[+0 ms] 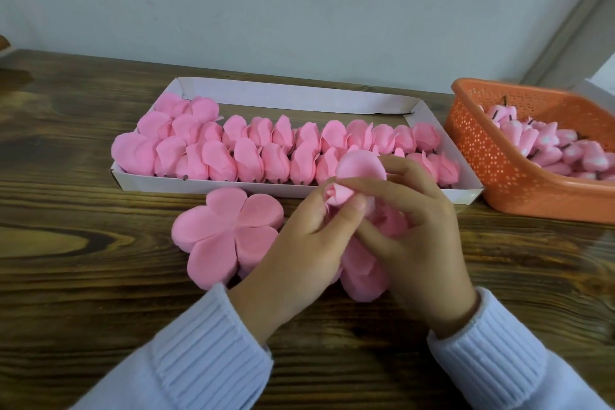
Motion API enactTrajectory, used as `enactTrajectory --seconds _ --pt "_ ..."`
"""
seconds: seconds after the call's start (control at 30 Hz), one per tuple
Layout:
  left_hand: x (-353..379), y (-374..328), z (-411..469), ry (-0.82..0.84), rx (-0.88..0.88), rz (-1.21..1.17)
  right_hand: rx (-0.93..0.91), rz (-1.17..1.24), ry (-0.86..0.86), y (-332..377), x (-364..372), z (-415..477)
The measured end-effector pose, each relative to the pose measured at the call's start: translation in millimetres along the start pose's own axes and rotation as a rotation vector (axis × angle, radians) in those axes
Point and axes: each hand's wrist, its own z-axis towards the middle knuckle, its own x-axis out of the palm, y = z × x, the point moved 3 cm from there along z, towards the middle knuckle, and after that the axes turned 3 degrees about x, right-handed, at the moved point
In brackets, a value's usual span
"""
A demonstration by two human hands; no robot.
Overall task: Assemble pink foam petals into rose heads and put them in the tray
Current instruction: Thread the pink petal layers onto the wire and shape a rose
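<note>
Table (83, 260): tray (293, 91) of roses (246, 160) (basket (492, 156), buds (549, 146))

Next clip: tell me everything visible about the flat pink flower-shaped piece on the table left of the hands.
The flat petal stack is pink, matte, foam-like: five rounded lobes meeting at a centre, its thick edge suggesting several sheets. It lies flat on the wooden table, before the white tray; the left hand covers its right edge.

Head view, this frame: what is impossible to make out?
- Rose being assembled: base and petal joint hidden by fingers of the left hand and right hand.
- Basket: right end cut off by the frame edge; its buds cannot be counted.
- Loose petals below the hands: mostly covered by them.
- Tray: bases of the near row hidden by its front wall.
</note>
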Motion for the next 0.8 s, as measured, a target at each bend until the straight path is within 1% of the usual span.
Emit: enactTrajectory --seconds 0.07,0.13,0.2,0.23,0.27,0.33,0.4,0.43,0.53,0.7,0.8 --pt "-1 3 1 -0.047 -0.024 -0.037 -0.047 0.01 0.047 2 -1 1" --pt "-3 4 2 -0.079 -0.061 -0.076 -0.067 0.109 0.078 3 -4 1" --pt "-5 1 3 -0.068 -0.056 -0.05 0.065 0.337 0.062 0 -6 1" --pt "-5 -1 3 -0.043 -0.046 -0.014 0.139 0.415 0.024 -2 -8 2" --pt "-4 -2 2 -0.009 -0.037 0.019 0.192 0.438 -0.018 -3 -9 2" --pt "-2 -5 0 0.046 -0.028 0.069 0.228 0.351 -0.051 -7 -12 4" --pt "-1 -7 -2 0.071 -0.019 0.109 0.218 0.222 -0.03 -9 -13 6" --pt "-1 -7 -2 0.074 -0.016 0.121 0.216 0.194 -0.027 -9 -14 5" --pt "-2 -9 -2 0.046 -0.009 0.124 0.231 0.24 -0.048 -11 -16 3" --pt "-8 -8 1 -0.081 -0.003 0.06 0.282 0.377 -0.061 -10 -12 3" --pt "-9 -7 1 -0.09 -0.008 0.048 0.304 0.42 -0.072 -11 -12 2"
